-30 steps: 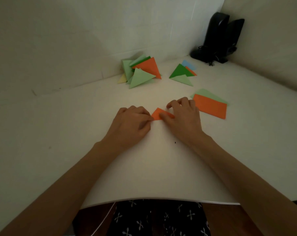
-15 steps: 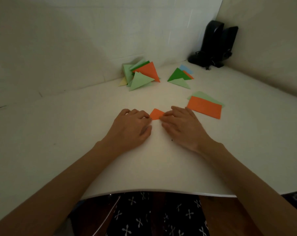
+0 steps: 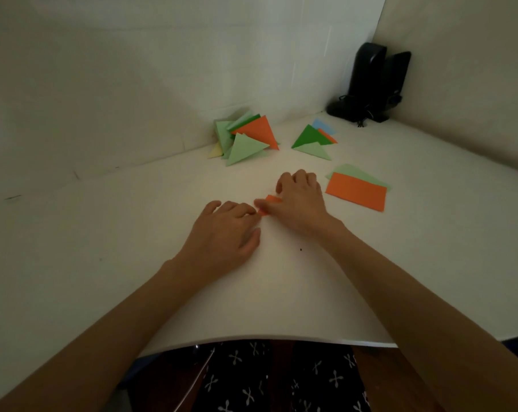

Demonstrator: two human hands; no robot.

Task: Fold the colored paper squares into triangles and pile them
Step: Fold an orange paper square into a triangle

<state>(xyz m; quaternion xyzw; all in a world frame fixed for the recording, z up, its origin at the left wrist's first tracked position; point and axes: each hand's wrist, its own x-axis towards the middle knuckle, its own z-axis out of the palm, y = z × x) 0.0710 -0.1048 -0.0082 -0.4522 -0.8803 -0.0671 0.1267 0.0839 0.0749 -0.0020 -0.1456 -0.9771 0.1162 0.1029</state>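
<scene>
A small orange paper (image 3: 270,201) lies on the white table (image 3: 133,248) between my hands, mostly hidden under them. My right hand (image 3: 302,200) lies over it and presses it down, its thumb stretched along the near edge. My left hand (image 3: 225,230) rests flat on the table, fingertips touching the paper's left corner. Farther back sits a pile of folded triangles (image 3: 245,138) in light green, dark green, orange and pale yellow. A smaller group of triangles (image 3: 311,141) lies to its right.
An unfolded orange sheet (image 3: 355,191) lies on a light green sheet (image 3: 351,171) just right of my right hand. Two black speakers (image 3: 370,81) stand in the far right corner. Walls close the table at the back and right. The near edge runs above my lap.
My right hand has slid forward over the orange paper and hides more of it. My left hand has stayed at the paper's left corner.
</scene>
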